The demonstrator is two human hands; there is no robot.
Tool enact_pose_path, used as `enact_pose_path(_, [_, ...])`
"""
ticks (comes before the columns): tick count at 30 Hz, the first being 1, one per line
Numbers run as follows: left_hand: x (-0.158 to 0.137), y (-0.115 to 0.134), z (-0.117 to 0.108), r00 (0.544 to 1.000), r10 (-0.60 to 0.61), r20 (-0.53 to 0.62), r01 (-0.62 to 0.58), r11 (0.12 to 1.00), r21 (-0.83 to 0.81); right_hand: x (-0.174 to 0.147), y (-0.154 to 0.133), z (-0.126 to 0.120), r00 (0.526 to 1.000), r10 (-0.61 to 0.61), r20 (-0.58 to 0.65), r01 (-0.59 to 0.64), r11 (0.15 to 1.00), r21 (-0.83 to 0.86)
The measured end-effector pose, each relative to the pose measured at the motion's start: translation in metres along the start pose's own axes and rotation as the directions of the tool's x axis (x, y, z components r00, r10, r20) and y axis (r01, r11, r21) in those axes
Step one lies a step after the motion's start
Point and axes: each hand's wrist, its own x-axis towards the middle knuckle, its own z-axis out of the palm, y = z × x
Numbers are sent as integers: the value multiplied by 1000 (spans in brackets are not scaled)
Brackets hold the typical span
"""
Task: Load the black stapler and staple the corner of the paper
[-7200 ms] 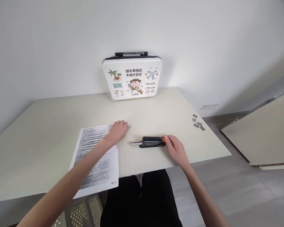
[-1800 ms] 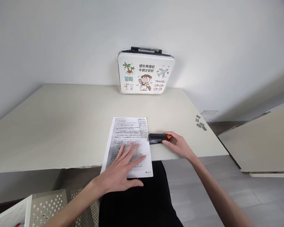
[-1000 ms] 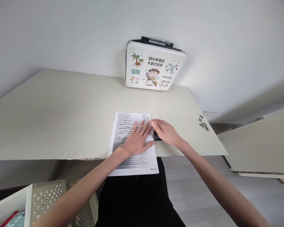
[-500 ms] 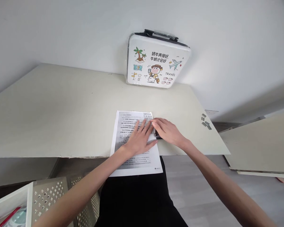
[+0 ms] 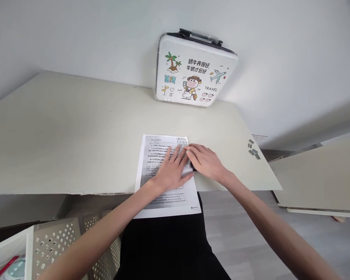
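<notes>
A printed sheet of paper [image 5: 169,213], perhaps several stacked, lies at the table's front edge and hangs a little over it. My left hand [image 5: 170,173] rests flat on the print with fingers spread, pressing it down. At the paper's right edge, my right hand [image 5: 205,161] is closed over a small black stapler [image 5: 193,166], mostly hidden under the palm. Its fingers bend down beside my left fingertips. What part of the paper sits inside the stapler cannot be seen.
Several grey staple strips [image 5: 253,154] lie near the table's right edge. A white cartoon-printed case [image 5: 195,72] with a black handle leans against the wall. Lower left stands a white drawer or bin [image 5: 29,249] beside a perforated plastic surface [image 5: 56,237]. Another pale board [image 5: 317,175] is at right.
The view has shifted slightly. My right hand has pressed down a little over the stapler, showing less of it; my left hand stays flat on the paper.
</notes>
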Motion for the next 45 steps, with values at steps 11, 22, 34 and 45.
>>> enact_pose_path(11, [-1,-2,-1,1000,19,-10,-19,1000,-1,-1,0,-2,999,-12,47,13,1000,-13])
enact_pose_path(22, [-1,-2,-1,999,20,-28,-19,999,45,1,-6,2,998,-37,47,46,977,-207])
enact_pose_path(34, [-4,-2,-1,1000,11,-2,-11,1000,24,1,-9,14,994,-65,-92,47,981,-189])
enact_pose_path(45, [-13,-21,-16,998,-9,68,6,999,50,-55,54,15,949,-195,-248,205,979,16])
